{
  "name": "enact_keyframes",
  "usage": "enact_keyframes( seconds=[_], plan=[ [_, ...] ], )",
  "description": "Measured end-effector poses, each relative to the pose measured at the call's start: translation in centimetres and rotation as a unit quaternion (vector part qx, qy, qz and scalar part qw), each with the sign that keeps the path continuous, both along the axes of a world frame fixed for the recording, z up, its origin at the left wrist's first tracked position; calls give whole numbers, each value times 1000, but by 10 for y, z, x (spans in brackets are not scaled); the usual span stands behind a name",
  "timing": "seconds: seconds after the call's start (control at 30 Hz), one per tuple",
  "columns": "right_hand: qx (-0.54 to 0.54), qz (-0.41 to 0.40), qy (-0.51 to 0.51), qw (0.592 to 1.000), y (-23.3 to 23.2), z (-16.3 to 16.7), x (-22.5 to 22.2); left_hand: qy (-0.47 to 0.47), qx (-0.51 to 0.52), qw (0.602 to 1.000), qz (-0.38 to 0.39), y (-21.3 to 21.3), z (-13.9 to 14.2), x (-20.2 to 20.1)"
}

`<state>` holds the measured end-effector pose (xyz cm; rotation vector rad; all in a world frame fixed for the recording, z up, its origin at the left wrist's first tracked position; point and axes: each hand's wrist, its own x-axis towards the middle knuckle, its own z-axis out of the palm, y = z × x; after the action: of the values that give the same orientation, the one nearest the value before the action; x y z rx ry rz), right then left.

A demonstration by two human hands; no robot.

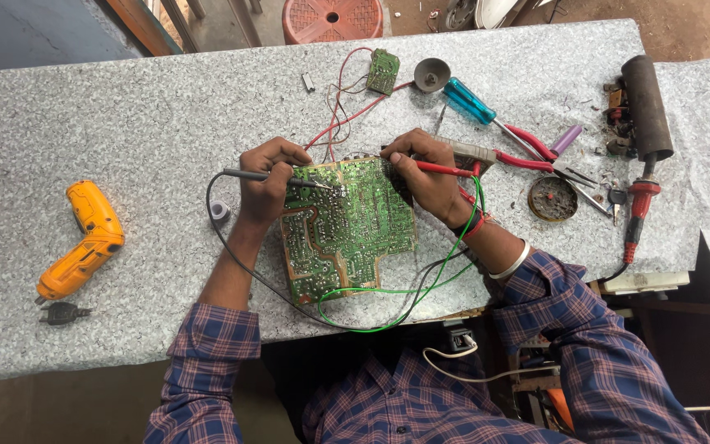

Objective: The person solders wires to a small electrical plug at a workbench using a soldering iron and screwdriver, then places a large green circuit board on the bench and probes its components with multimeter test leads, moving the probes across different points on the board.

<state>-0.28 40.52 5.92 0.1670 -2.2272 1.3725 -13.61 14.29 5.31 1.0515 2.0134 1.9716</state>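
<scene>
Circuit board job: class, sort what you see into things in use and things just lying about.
In use: left hand with black probe, right hand with red probe, green circuit board.
Lying about: orange drill, blue screwdriver, red pliers, small board.

An electronics repair workshop: circuit board (345,230), screwdriver (477,106), pliers (540,156) on bench (125,123).

— Position of the hands?
— Both sat mid-frame, forearms rising from the lower edge. Left hand (266,177) was curled in a pinch.
— The right hand (421,168)?
— Likewise closed, wrist bent inward.
</scene>
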Motion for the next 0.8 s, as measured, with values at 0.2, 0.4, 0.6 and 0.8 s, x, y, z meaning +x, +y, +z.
enact_keyframes(
  seconds=[0.2, 0.4, 0.6, 0.8],
  plan=[
    [-4, 3, -1, 1000, 1, 0, 1, 1, -2, 1000, -2, 0, 0, 0],
    [-1, 2, 1, 1000, 1, 1, 1, 6, -3, 1000, 1, 1, 0, 0],
    [-7, 4, 1, 1000, 1, 2, 0, 17, -4, 1000, 4, 1, 1, -1],
    [-7, 3, 1, 1000, 0, 1, 0, 16, -6, 1000, 3, 1, 2, 0]
  ],
)
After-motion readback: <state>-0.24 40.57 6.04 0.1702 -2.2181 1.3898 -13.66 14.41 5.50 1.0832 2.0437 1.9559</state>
